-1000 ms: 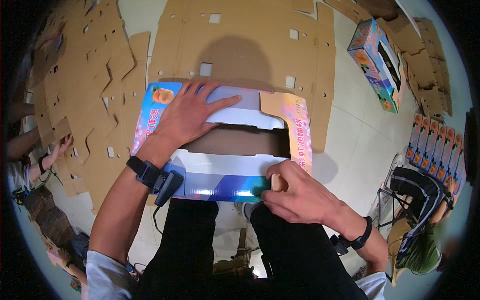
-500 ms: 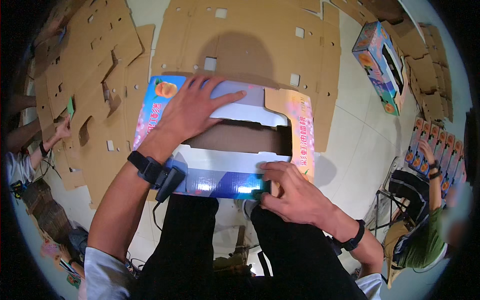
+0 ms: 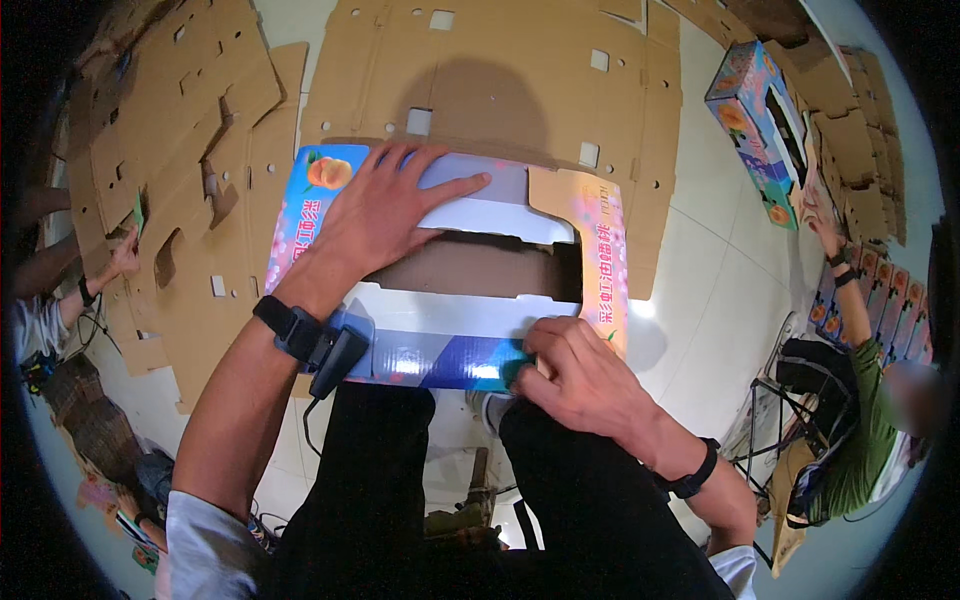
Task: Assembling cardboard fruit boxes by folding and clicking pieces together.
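One spread left hand (image 3: pixel 383 215) partly hides the box (image 3: pixel 430 358); right hand (image 3: pixel 582 375) curls, grip unclear.

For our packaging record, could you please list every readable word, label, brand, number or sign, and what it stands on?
I won't copy printed wording, but it stands here:
Box: red characters on the orange end, legible.
Box, blue end: red characters, partly hidden.
Far box: any print too small to read.
Row of cartons: too small to read.

The cutout (image 3: pixel 500 272) in the box (image 3: pixel 430 358) offers passage from above, its far-left corner blocked by the left hand (image 3: pixel 385 212); rightward, floor (image 3: pixel 705 265) separates box and far carton (image 3: pixel 742 130).
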Tool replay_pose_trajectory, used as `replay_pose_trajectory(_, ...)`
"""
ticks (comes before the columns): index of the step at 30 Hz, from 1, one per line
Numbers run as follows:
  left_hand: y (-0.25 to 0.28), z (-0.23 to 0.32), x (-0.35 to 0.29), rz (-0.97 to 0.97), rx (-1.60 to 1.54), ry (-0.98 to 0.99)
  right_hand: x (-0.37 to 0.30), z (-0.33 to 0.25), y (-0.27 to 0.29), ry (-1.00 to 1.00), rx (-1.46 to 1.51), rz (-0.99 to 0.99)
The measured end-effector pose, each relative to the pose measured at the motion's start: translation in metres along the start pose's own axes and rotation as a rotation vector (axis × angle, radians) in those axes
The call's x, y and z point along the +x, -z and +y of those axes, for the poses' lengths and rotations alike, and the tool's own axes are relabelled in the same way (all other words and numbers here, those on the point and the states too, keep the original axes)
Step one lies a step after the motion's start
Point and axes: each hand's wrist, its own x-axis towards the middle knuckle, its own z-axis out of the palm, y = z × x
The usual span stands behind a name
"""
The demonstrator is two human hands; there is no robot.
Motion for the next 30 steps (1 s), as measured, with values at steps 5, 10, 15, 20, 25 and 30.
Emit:
replay_pose_trajectory(5, 0.002, 0.000, 0.000, 0.017, 0.003, -0.019, 0.012, -0.003, -0.001, -0.074, 0.074, -0.005)
replay_pose_trajectory(10, 0.003, 0.004, 0.002, 0.004, 0.051, -0.008, 0.038, -0.012, -0.013, -0.189, -0.094, -0.090)
replay_pose_trajectory(15, 0.007, 0.005, 0.005, -0.020, 0.031, 0.009, 0.047, -0.009, -0.021, -0.128, -0.112, -0.174)
replay_pose_trajectory(20, 0.012, 0.005, 0.010, -0.024, 0.041, 0.051, 0.043, -0.004, -0.018, -0.080, -0.084, -0.153)
replay_pose_trajectory(25, 0.021, 0.002, 0.014, -0.028, -0.246, 0.099, 0.043, 0.003, -0.017, -0.102, -0.026, -0.264)
replay_pose_trajectory(30, 0.035, -0.041, 0.007, 0.106, -0.426, 0.145, 0.022, 0.024, -0.009, -0.148, 0.005, -0.173)
